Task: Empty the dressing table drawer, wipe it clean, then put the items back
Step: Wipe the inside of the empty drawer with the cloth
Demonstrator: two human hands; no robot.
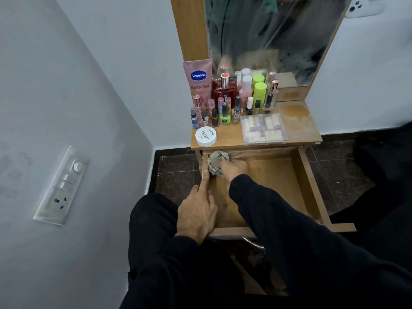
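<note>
The wooden drawer [311, 188] of the dressing table is pulled out, and its inside holds nothing but a crumpled patterned cloth [217, 162] in the far left corner. My right hand [234, 169] is closed on that cloth and presses it to the drawer bottom. My left hand [197, 210] lies flat on the drawer's left wall, fingers stretched forward. On the tabletop [296, 124] stand a pink Vaseline tube [198, 79], several nail polish bottles [224, 114], a white round tub [206, 136] and a clear plastic box [263, 129].
A dusty mirror [267, 30] rises behind the bottles. A white wall with a switch panel [62, 186] lies close on the left. Dark speckled floor tiles [176, 175] surround the table. My black-clad knees fill the bottom of the view.
</note>
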